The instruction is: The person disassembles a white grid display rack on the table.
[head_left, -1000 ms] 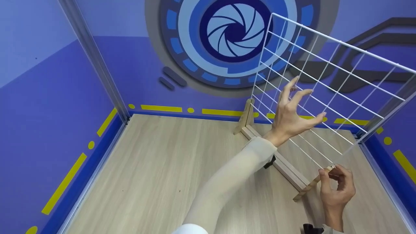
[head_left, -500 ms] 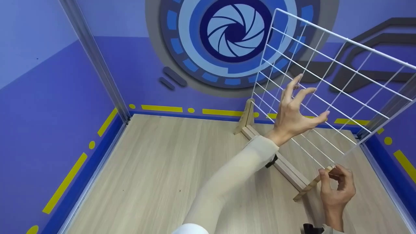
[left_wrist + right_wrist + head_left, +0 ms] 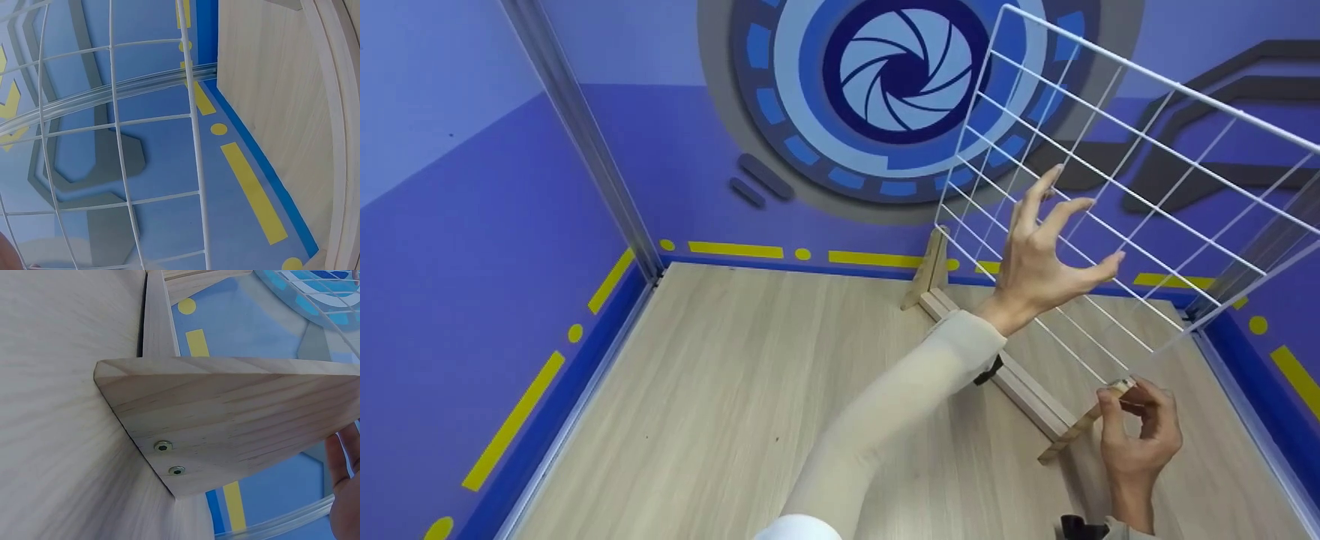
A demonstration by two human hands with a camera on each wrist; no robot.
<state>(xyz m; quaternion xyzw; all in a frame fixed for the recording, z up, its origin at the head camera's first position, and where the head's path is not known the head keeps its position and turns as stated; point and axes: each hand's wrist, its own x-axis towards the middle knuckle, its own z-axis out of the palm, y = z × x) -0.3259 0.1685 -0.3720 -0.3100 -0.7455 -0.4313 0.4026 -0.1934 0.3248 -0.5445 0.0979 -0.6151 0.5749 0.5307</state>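
Observation:
A white wire grid panel (image 3: 1177, 86) leans in a wooden stand, its lower edge by the tops of the two side supports. My left hand (image 3: 1031, 259) is spread against the grid, fingertips and thumb at the wires. In the left wrist view the grid wires (image 3: 194, 118) fill the left half, with a bit of finger (image 3: 7, 253) at the lower corner. My right hand (image 3: 1144, 442) pinches the top of the near wooden side support (image 3: 1069, 439) between thumb and fingers. From the right wrist, that support (image 3: 230, 416) shows two hex bolts (image 3: 163, 446).
The far side support (image 3: 928, 270) stands near the back wall, joined to the near one by wooden crossbars (image 3: 1027, 394). Blue printed walls (image 3: 847, 225) and metal corner posts (image 3: 585, 142) enclose the light wood tabletop (image 3: 720, 390).
The grid has tilted upward, its top edge rising and shifting right in the head view. My left hand has moved slightly up and right with it; my right hand stays at the support.

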